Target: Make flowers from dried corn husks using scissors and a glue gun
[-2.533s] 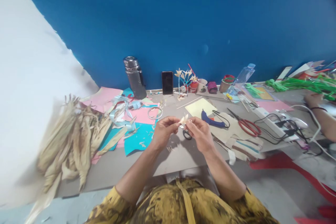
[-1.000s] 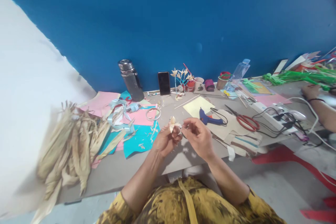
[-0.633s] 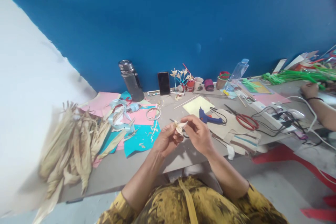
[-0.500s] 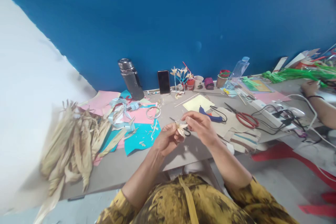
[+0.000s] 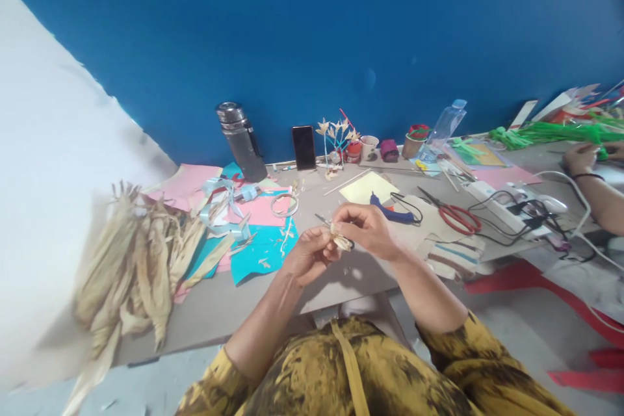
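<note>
A small cream husk flower [image 5: 343, 242] is between my two hands, above the front part of the table. My left hand [image 5: 312, 255] pinches it from the left, fingers curled. The fingertips of my right hand [image 5: 364, 229] press on its upper side, pinched together. Dark scissors lie partly hidden behind the hands. Several finished husk flowers on blue stems [image 5: 336, 133] stand at the wall. Dried corn husks [image 5: 141, 260] are heaped at the left.
Around the hands lie a blue sheet [image 5: 263, 250], a tape roll [image 5: 285, 205], a blue glue gun [image 5: 392, 211], red-handled scissors [image 5: 458, 218] and a power strip [image 5: 504, 208]. A flask [image 5: 241, 143] and phone [image 5: 304, 147] stand behind. Another person's hand [image 5: 582, 159] holds green strips.
My right hand has come in to the left and its fingertips now press on the flower. The flower has turned to point lower right. The other person's hand has shifted slightly.
</note>
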{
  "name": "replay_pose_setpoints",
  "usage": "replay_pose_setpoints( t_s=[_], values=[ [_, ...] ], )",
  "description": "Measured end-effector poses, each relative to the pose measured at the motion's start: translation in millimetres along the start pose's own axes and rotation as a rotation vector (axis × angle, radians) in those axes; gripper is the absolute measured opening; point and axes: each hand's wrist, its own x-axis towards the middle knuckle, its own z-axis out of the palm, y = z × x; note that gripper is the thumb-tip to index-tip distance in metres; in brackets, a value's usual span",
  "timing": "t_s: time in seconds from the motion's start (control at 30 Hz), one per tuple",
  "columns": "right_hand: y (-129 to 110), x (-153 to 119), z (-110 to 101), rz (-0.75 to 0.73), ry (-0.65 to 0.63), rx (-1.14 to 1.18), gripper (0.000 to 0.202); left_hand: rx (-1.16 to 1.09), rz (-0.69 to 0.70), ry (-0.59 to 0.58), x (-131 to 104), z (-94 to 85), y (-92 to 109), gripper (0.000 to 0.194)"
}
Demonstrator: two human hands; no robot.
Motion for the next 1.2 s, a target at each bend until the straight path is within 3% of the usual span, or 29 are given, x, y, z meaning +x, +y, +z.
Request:
replay_pose_setpoints(
  t_s=[0.17, 0.37, 0.67, 1.03, 1.2],
  values=[
    [4, -3, 5, -0.03, 0.022, 0.066, 0.02, -0.012, 0.035, -0.002, -1, 0.9, 0, 0.035],
    [1, -6, 4, -0.175, 0.018, -0.065, 0.019, 0.037, 0.069, 0.046, -6, 6.0, 3, 0.035],
    [18, -17, 0, 0.017, 0.146, 0.047, 0.038, 0.031, 0.182, 0.113, -8, 7.6, 7, 0.036],
    [10, -20, 7, 0.058, 0.14, 0.102, 0.034, 0.117, 0.101, 0.079, -7, 3.8, -1, 0.036],
    [19, -20, 5, 0.091, 0.206, 0.202, 0.039, 0.119, 0.038, 0.145, -6, 4.3, 1, 0.034]
  ],
)
